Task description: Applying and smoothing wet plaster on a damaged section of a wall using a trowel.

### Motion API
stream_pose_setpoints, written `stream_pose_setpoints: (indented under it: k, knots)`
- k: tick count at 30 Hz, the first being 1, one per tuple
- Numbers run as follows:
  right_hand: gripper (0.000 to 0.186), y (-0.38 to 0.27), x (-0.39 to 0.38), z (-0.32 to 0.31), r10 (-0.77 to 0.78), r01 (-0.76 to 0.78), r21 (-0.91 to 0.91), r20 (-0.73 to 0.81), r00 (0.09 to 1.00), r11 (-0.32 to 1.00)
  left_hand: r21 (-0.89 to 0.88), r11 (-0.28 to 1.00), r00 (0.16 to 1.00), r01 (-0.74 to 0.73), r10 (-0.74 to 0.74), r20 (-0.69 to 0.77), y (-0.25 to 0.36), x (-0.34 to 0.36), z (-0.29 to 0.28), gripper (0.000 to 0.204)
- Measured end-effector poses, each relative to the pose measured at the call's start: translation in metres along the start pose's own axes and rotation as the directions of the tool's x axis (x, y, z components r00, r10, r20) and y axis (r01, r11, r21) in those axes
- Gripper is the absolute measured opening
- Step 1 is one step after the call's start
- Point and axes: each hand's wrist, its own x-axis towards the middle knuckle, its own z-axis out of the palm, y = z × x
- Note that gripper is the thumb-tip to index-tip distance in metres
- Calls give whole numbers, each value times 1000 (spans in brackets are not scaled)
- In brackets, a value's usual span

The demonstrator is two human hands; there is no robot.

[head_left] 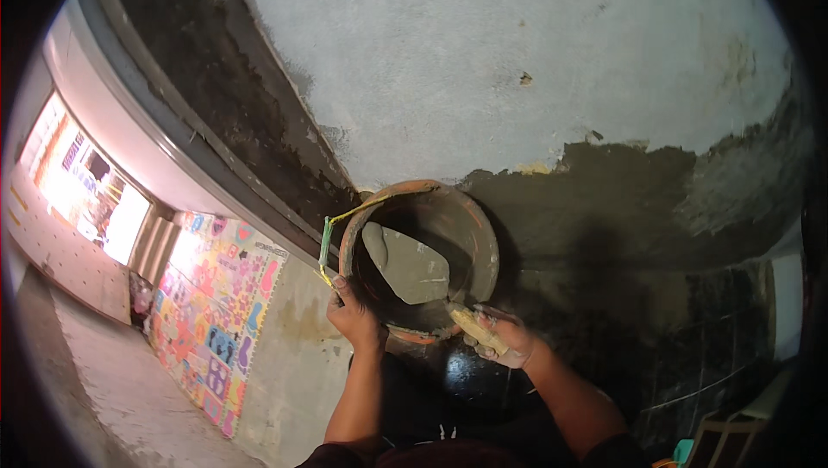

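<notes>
A round, mortar-stained orange-brown bucket [485, 248] sits in front of me at the foot of the wall. My left hand [354, 316] is closed on its near-left rim, by the end of a yellow cord handle [362, 207] with a green grip sleeve [325, 242]. My right hand [511, 340] is wrapped around the yellowish handle of a trowel [414, 271]. The broad grey blade lies flat over the inside of the bucket, its tip pointing away to the left. A lump of wet mortar [376, 245] clings to the blade's left edge. The bucket's bottom is dark and partly hidden by the blade.
Ahead stands a pale wall [517, 45] with a dark band of damp mortar [604, 201] along its lower part. A dark strip with a ledge [172, 114] runs along the left. Beyond it are a colourful patterned mat [216, 313] and a bright window opening [86, 179].
</notes>
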Motion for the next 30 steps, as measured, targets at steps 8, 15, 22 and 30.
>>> stream_pose_setpoints:
  k: [8, 15, 22, 30]
  knots:
    - [58, -7, -16, -14, -16, 35, -131, 142, 990, 991, -43, 939, 935, 342, -345, -78, -101, 1, -42, 49]
    - [65, -32, -21, -18, 41, -79, -420, -98, 994, 904, 244, 871, 902, 426, -431, -35, -164, -6, -82, 48]
    - [71, -77, 14, -65, -59, -226, -635, -394, 917, 739, 565, 682, 816, 465, -578, 25, -186, 29, -112, 49]
    - [56, -58, 124, -237, -107, -153, -885, -221, 969, 439, 545, 706, 868, 452, -490, -84, -150, 18, -146, 38]
